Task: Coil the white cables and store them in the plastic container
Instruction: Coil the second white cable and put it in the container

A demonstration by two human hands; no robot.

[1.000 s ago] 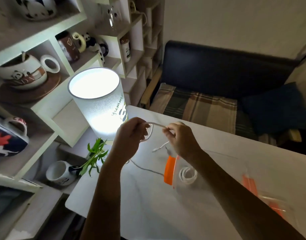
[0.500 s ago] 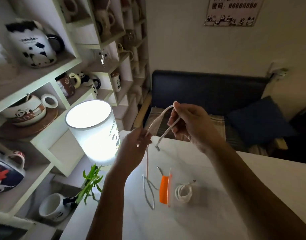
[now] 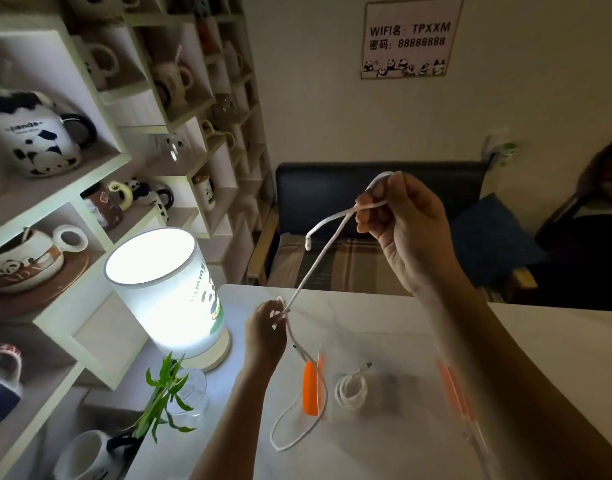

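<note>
A white cable (image 3: 317, 260) stretches between my two hands above the white table (image 3: 384, 452). My right hand (image 3: 405, 223) is raised high and pinches the cable near one end, whose plug dangles to the left. My left hand (image 3: 267, 332) is lower, near the lamp, and grips the same cable; the slack below it hangs in a loop down onto the table. A clear plastic container (image 3: 394, 393) with orange clips (image 3: 311, 388) stands on the table, and a coiled white cable (image 3: 351, 389) lies inside it.
A lit cylindrical lamp (image 3: 166, 289) stands at the table's left edge beside a green plant in a glass (image 3: 166, 393). Shelves of mugs and teapots (image 3: 90, 168) fill the left. A dark sofa (image 3: 367, 216) lies behind the table.
My right hand has risen up and to the right, drawing the cable out longer. My left hand has dropped lower, and the head view has tilted upward.
</note>
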